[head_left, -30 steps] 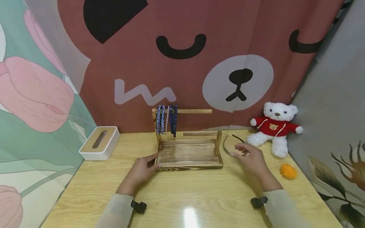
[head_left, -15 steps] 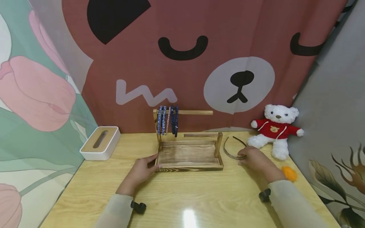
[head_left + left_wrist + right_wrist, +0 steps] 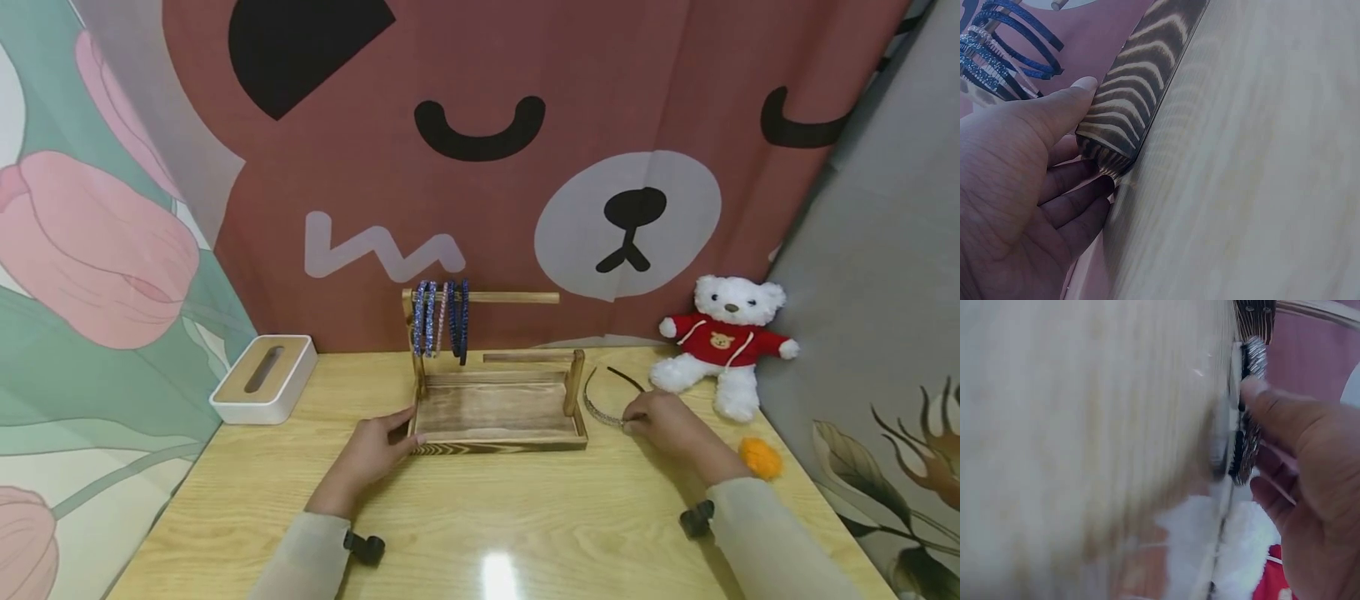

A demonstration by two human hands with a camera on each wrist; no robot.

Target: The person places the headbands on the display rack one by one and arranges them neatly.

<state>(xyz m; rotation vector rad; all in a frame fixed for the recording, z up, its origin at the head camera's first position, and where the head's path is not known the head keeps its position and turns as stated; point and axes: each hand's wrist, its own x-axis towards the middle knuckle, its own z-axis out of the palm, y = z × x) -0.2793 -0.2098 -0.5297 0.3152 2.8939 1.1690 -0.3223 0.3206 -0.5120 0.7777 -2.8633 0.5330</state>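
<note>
My left hand (image 3: 372,452) grips the front left corner of a wooden headband stand (image 3: 498,445), its thumb on the rim and its fingers beneath, as the left wrist view shows on the dark-grained wood (image 3: 1141,81). Several glittery headbands (image 3: 430,321), blue, pink and dark, hang at the left end of the stand's upper bar (image 3: 517,297). Right of the stand, my right hand (image 3: 669,429) pinches a sparkly silver headband (image 3: 596,411) by its curved top. In the right wrist view the thumb presses the headband's beaded band (image 3: 1250,447), which stays low at the table.
A white tissue box (image 3: 258,408) with a wooden lid stands at the back left. At the back right sits a white teddy bear (image 3: 723,333) in a red hoodie. An orange fluffy ball (image 3: 761,458) lies right of my right forearm. Patterned curtains surround the wooden table (image 3: 465,517).
My right hand, with its fingers spread over the headband a second ago, has moved down and taken hold of it. The headband has since shifted slightly left. My left hand stays on the stand.
</note>
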